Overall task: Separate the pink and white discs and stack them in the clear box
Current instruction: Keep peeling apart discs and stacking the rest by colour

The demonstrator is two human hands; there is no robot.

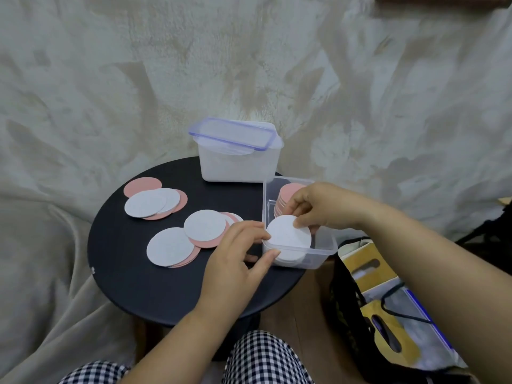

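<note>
Nearest the camera are knees in black-and-white checked trousers (pixel 266 358), with both bare forearms reaching forward over them to a round black worktop (pixel 155 286). The left hand (pixel 238 253) lies at the near-left corner of the clear box (pixel 327 248), its fingers (pixel 255 226) loosely extended with their tips at the box's left wall. Its thumb is stretched out against the near rim, and it holds nothing. The right hand (pixel 313 206) comes in from the right over the box and holds the white disc (pixel 285 234) by its far-right edge, thumb on top and the other fingers curled beneath. That disc is slightly tilted, just above a stack of white discs (pixel 288 259) at the near end of the box. The box stands at the worktop's right edge. A stack of pink discs (pixel 288 193) stands at its far end, partly hidden by the right hand. Left of the box, loose pink and white discs (pixel 171 246) lie overlapping in several heaps across the worktop. To the right, beside the worktop, sit open bags (pixel 374 273) holding yellow and blue items. Behind the clear box, at the worktop's far edge, stands a frosted container (pixel 238 164) with a blue-rimmed lid (pixel 235 133) resting askew on top. A pale, mottled cloth (pixel 110 79) spreads out beyond and around everything.
</note>
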